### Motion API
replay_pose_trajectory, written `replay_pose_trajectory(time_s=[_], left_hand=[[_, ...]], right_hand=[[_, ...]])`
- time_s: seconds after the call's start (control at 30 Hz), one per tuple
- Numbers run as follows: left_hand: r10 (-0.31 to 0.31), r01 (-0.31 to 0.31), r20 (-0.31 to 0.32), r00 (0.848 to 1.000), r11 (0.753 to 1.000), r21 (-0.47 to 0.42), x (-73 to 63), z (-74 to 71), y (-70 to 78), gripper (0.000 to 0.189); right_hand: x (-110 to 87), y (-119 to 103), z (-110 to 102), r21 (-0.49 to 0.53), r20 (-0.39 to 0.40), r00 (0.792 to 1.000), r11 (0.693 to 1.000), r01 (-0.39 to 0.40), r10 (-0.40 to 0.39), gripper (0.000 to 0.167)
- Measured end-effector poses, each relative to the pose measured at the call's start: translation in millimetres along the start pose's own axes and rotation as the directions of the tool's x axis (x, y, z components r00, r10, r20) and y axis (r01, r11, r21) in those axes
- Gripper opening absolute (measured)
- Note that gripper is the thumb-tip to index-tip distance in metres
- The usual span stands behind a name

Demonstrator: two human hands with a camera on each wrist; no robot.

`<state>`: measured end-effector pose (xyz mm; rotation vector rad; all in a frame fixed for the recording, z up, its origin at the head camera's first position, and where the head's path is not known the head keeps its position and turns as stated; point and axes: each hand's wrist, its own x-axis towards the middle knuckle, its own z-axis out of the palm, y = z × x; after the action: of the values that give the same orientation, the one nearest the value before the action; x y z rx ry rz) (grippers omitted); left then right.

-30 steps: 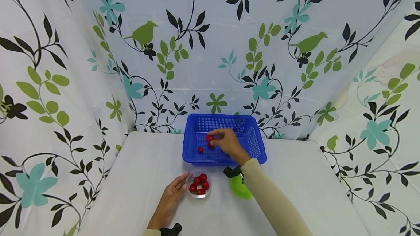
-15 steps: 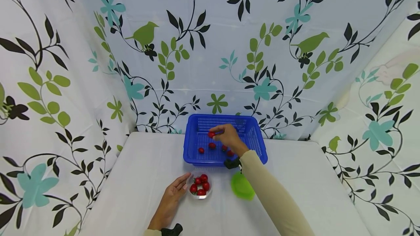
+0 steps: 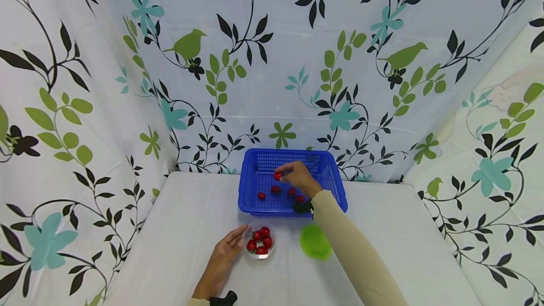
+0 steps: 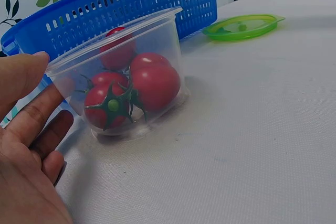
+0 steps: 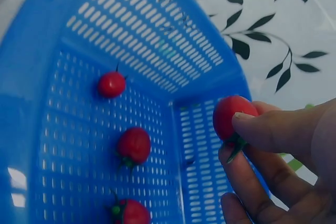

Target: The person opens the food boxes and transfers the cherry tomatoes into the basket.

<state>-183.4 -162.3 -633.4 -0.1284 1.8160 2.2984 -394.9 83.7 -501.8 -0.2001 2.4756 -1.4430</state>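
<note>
Between thumb and fingers, my right hand [image 3: 299,177] pinches a red cherry tomato [image 5: 231,118] with a green stem, held above the blue basket [image 3: 250,206]. Several more tomatoes lie on the basket floor, such as one tomato [image 5: 134,146] near its middle. Nearer to me, a clear plastic tub [image 4: 177,51] stands on the table and holds several tomatoes [image 4: 156,81]. My left hand [image 3: 226,252] rests beside the tub with its fingers extended, the fingertips at its left wall.
A translucent green lid [image 3: 315,242] lies on the white-covered table [image 3: 378,230], right of the tub and partly under my right forearm. Behind the basket hangs a patterned curtain [image 3: 280,84], with more curtain at both sides.
My right hand has lifted the tomato up from beside another one in the basket, then shifted slightly right. More basket tomatoes have come into sight. The left hand stays at the tub.
</note>
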Motion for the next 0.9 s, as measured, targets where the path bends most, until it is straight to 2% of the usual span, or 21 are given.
replay_pose_trajectory(time_s=[0.4, 0.77, 0.9], left_hand=[[-0.006, 0.006, -0.006, 1.000, 1.000, 0.005, -0.7, -0.1, 0.0, 0.054], [-0.008, 0.008, -0.010, 1.000, 1.000, 0.021, -1.5, 0.9, 2.7, 0.055], [-0.016, 0.016, -0.010, 1.000, 0.999, 0.033, -1.3, 1.0, 2.3, 0.055]], right_hand=[[16.8, 21, -4, -0.019, 0.070, 0.997, 1.000, -0.009, 0.011, 0.033], [28.8, 27, -8, -0.133, 0.074, 0.996, 0.990, -0.034, 0.044, 0.031], [33.9, 30, -10, -0.144, 0.088, 0.994, 0.989, -0.045, 0.058, 0.030]])
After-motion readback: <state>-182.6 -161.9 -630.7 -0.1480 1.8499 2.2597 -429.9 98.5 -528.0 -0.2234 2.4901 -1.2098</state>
